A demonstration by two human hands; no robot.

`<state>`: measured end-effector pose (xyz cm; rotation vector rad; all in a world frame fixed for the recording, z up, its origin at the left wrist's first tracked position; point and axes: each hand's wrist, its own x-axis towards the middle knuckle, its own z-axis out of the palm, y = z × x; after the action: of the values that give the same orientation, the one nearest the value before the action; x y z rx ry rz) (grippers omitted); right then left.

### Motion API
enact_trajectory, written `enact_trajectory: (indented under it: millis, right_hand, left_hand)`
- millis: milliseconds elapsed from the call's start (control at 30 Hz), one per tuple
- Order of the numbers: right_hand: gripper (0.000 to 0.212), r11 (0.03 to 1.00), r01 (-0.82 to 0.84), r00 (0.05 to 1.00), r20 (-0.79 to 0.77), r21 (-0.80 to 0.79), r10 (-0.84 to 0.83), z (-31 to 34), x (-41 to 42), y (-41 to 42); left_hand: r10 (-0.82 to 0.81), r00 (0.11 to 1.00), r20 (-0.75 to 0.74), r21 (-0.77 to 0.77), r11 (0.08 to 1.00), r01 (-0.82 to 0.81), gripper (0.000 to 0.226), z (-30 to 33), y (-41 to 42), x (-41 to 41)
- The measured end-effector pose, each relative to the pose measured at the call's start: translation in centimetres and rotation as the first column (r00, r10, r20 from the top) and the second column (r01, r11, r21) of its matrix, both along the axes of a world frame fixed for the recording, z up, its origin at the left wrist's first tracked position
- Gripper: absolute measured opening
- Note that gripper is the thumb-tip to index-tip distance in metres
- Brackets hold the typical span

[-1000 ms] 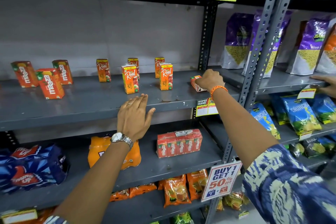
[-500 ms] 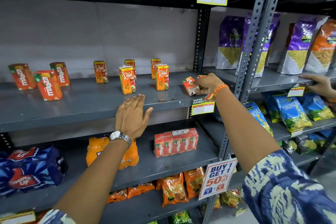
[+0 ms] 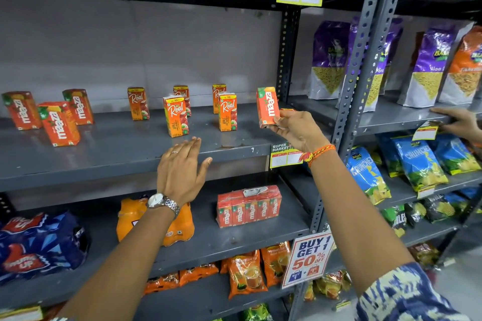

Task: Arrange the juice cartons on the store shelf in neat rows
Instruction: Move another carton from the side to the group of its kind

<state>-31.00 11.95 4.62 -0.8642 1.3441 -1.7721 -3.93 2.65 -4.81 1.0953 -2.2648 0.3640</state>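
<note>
right hand (image 3: 294, 130): i'm pinching a maaza carton (image 3: 266, 106) by its lower end, holding it upright, lifted clear above the right end of the shelf (image 3: 109, 154).
left hand (image 3: 180, 167): i'm keeping it flat, fingers spread, holding nothing, at the shelf's near edge.
other stock: three maaza cartons (image 3: 52, 117) standing far left; five real cartons (image 3: 177, 109) standing loosely in the middle.
handling: probably light, stiff card, glossy so a bit slippery; a tall thin box tips easily. i'm judging a grip across the two side faces near mid-height as best.
next: likely going left to the maaza group.
</note>
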Motion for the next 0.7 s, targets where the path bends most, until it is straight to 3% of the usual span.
enact_trajectory:
  millis: [133, 367, 700]
  right_hand:
    - [0.035, 0.998, -0.017, 0.998, -0.063, -0.068, 0.012, -0.9, 0.4, -0.2]
    - [0.035, 0.989, -0.119, 0.992, -0.044, -0.082, 0.116, -0.1, 1.2, -2.0]
    - [0.03, 0.968, -0.227, 0.951, -0.238, -0.105, 0.197, 0.2, 8.7, -5.8]
  left_hand:
    - [0.009, 1.0, -0.002, 0.014, 1.0, -0.009, 0.064, 0.1, 0.1, 0.0]
    - [0.045, 0.998, 0.041, 0.012, 0.999, -0.046, 0.069, 0.6, 0.5, 1.0]
    - [0.172, 0.985, 0.011, 0.04, 0.984, -0.173, 0.067, -0.1, -0.8, 9.0]
